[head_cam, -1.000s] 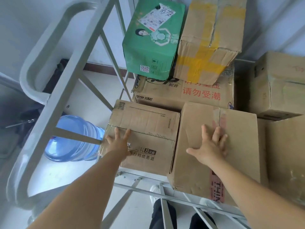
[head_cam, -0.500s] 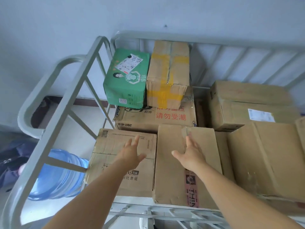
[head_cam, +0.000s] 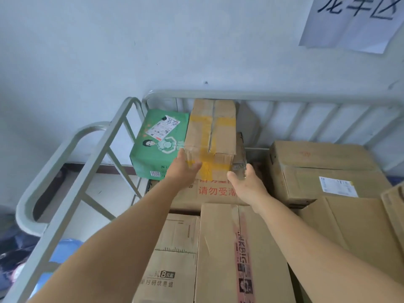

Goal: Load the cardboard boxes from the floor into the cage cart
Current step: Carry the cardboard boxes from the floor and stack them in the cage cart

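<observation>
Both hands, lifted off the near boxes, are now being spread against the yellow-taped box [head_cam: 211, 136] at the cage cart's [head_cam: 258, 96] far left — left hand [head_cam: 182, 169], right hand [head_cam: 244, 184] — suggesting restacking is being done.

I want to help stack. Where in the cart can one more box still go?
Free: the flat top of the big box by the back rail, right of the yellow-taped box, and the two near box tops. Crowded: the back left corner, where the green box touches the taped one both hands reach for.
</observation>
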`<state>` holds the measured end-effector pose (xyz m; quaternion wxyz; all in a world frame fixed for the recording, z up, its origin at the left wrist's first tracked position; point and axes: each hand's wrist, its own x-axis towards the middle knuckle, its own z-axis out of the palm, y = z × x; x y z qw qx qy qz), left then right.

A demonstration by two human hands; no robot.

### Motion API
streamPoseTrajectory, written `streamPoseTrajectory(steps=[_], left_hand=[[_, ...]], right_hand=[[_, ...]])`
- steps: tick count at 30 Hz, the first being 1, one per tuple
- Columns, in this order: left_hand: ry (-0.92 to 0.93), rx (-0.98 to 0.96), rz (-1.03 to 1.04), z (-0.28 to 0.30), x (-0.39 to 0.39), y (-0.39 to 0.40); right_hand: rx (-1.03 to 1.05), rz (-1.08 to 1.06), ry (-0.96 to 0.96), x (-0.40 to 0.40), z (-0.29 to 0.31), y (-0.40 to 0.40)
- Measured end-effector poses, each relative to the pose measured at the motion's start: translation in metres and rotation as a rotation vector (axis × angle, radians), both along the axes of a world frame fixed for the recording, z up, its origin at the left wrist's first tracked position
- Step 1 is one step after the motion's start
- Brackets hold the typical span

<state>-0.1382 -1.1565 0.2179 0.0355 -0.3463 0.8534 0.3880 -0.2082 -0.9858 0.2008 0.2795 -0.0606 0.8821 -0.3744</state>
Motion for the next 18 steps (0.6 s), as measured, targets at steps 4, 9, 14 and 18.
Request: streamPoseTrajectory(steps=[4,9,14,18], left_hand=[[-0.037,0.014,0.05,-0.002,-0.042,-0.015],[-0.062,0.048,0.16,-0.019,-0.084,-0.034],[-0.086,0.05,0.232,-0.035,-0.106,-0.046],[-0.055,0.052,0.265,-0.039,-0.105,-0.042]], right_hand=[[-0.038,-0.022,-0.057,-0.044,-0.003,-0.029],[-0.079,-0.064,-0.125,-0.089,-0.022,-0.058],[-0.131,-0.126,-0.124,-0.113,-0.039,-0.076],[-0.14,-0.168,-0.094,-0.114,-0.042,-0.077]])
